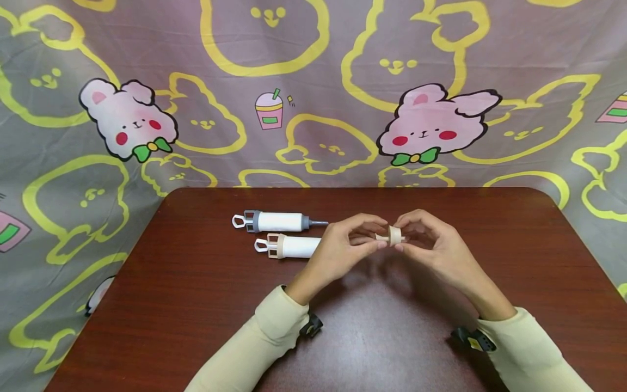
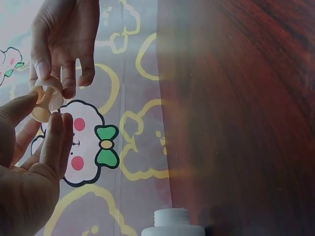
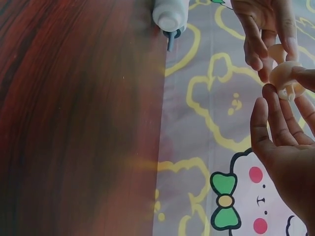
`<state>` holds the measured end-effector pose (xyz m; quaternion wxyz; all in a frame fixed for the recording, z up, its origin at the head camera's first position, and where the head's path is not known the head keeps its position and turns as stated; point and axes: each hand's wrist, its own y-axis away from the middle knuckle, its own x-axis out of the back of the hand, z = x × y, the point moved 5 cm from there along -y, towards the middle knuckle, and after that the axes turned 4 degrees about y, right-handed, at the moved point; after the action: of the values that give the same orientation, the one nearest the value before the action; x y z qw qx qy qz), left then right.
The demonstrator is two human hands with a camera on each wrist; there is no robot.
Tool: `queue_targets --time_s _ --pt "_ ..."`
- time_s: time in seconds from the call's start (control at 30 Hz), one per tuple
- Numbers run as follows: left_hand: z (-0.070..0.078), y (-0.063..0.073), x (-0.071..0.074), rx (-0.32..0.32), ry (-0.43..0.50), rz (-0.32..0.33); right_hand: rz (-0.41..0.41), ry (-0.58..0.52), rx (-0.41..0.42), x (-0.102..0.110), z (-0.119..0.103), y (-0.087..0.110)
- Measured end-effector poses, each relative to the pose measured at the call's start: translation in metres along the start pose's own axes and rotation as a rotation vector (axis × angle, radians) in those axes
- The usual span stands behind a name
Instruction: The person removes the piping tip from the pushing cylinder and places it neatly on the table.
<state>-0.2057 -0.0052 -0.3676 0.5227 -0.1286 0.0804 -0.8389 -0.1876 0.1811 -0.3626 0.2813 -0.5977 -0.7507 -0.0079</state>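
Both hands meet above the table, a little right of centre in the head view. My left hand [image 1: 338,247] pinches a small beige flared nozzle [image 2: 41,112] between thumb and fingers. A beige ring-shaped cap [image 1: 394,235] is pinched by the thumb and fingertips of my right hand [image 1: 438,239]. The nozzle's narrow stem runs through the cap, and a thin tip shows on the far side in the right wrist view. Behind the left hand lies a white tube with a beige handle end [image 1: 300,246]; its other end is hidden in the head view.
A second white tube [image 1: 281,222], with a grey handle end and grey nozzle, lies farther back, parallel to the first. A white threaded neck [image 2: 172,218] shows at the bottom of the left wrist view. A patterned cloth [image 1: 313,92] hangs behind the brown table [image 1: 206,316].
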Motion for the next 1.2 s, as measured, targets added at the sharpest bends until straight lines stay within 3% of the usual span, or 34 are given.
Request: queue_targets --time_s 0.73,1.2 --pt "-0.005 0.000 0.007 -0.025 -0.116 0.041 0.021 0.036 -0.013 0.007 0.005 0.003" --pt "-0.015 -0.002 -0.001 0.037 -0.217 0.043 0.035 0.149 -0.054 0.018 0.020 0.008"
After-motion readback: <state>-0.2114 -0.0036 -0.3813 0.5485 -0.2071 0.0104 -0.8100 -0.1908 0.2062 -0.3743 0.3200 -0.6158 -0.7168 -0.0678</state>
